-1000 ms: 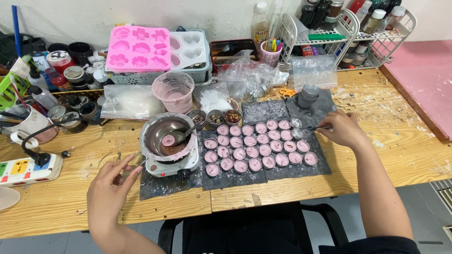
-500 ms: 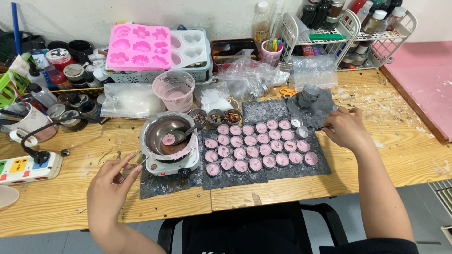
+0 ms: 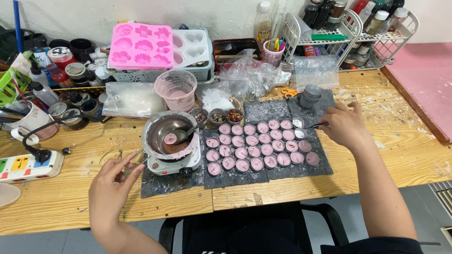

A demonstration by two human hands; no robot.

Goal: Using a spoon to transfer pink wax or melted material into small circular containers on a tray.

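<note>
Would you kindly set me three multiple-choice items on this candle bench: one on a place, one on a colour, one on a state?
1. Where does the metal melting pot sit?
A. on the small hotplate
B. on the wire rack
C. on the floor

2. What colour fills the small round cups?
A. green
B. pink
C. black

3. What is the right hand doing?
A. resting flat and empty
B. gripping the pitcher
C. pinching a thin dark tool over the cups

Answers: 1 A, the pot sits directly on the hotplate; 2 B, pink wax shows in the rows; 3 C, the tool's tip points at the top-right cups.
</note>
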